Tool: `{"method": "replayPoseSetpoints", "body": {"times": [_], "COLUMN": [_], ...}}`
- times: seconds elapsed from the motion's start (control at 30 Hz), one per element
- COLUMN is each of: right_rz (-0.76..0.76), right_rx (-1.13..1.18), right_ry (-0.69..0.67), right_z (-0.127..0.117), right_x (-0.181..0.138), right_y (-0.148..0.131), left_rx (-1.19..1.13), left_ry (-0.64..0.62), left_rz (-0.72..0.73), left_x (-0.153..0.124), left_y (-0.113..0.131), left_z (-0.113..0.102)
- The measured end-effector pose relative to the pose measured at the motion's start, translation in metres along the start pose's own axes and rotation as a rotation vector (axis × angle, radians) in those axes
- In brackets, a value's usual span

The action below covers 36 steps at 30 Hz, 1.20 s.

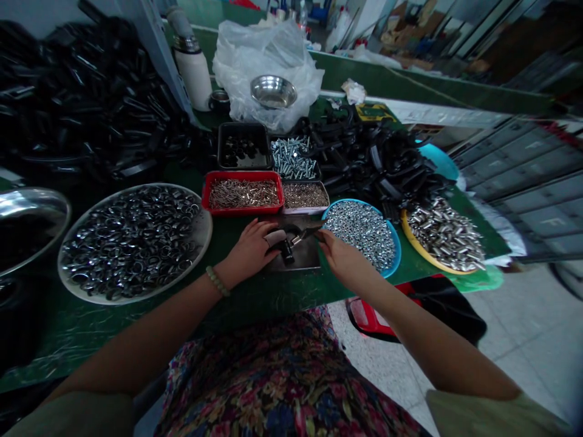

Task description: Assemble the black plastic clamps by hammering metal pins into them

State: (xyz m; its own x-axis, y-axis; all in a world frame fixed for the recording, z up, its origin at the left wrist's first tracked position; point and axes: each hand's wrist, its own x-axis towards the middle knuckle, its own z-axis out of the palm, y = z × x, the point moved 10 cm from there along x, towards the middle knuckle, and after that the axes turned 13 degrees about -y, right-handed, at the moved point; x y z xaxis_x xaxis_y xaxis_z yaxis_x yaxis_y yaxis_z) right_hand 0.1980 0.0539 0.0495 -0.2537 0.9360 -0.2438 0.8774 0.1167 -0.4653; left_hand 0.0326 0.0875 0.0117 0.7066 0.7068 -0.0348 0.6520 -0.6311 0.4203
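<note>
My left hand point(249, 250) is closed on a curved black part point(288, 249) with a shiny, spring-like metal piece point(298, 239) at its right side. Opposite it, my right hand point(339, 254) pinches a thin dark pointed piece point(314, 230) whose tip reaches toward the metal piece; its kind is too small and dim to make out. Both hands are low over a flat metal plate point(310, 258) on the green table. Just behind them stand a red tray point(279, 210) of thin pins and a smaller tray point(327, 197) of tiny metal bits.
Left lies a white tray point(207, 233) heaped with dark rings. A blue tray point(398, 255) of small metal parts and a yellow tray point(421, 258) of metal cylinders stand right. Behind are a black tray point(221, 145), black parts point(364, 145) and a steel bowl point(273, 91).
</note>
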Motion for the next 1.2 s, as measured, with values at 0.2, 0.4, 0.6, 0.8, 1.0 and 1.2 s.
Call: {"method": "replayPoseSetpoints", "body": {"times": [0.2, 0.4, 0.6, 0.8, 1.0, 1.2], "right_rz": [-0.087, 0.008, 0.456, 0.162, 0.000, -0.016], "right_rx": [-0.021, -0.142, -0.503, -0.579, -0.647, -0.671], "right_ry": [0.029, 0.047, 0.230, 0.364, 0.115, 0.091], "right_z": [0.004, 0.001, -0.030, -0.054, -0.038, -0.028], "right_x": [0.011, 0.003, -0.029, 0.022, 0.131, 0.153], "right_y": [-0.034, 0.002, 0.117, 0.084, 0.030, 0.032], "left_rx": [-0.097, 0.078, 0.174, -0.432, -0.003, 0.291], "left_ry": [0.080, 0.013, -0.160, -0.114, -0.257, -0.167], "left_rz": [-0.032, -0.018, -0.016, -0.076, -0.338, -0.263], "left_x": [0.000, -0.003, -0.003, 0.016, 0.005, 0.059], "left_y": [-0.011, 0.008, 0.032, 0.031, 0.011, 0.013], "left_z": [-0.005, -0.004, 0.011, -0.016, 0.003, -0.039]}}
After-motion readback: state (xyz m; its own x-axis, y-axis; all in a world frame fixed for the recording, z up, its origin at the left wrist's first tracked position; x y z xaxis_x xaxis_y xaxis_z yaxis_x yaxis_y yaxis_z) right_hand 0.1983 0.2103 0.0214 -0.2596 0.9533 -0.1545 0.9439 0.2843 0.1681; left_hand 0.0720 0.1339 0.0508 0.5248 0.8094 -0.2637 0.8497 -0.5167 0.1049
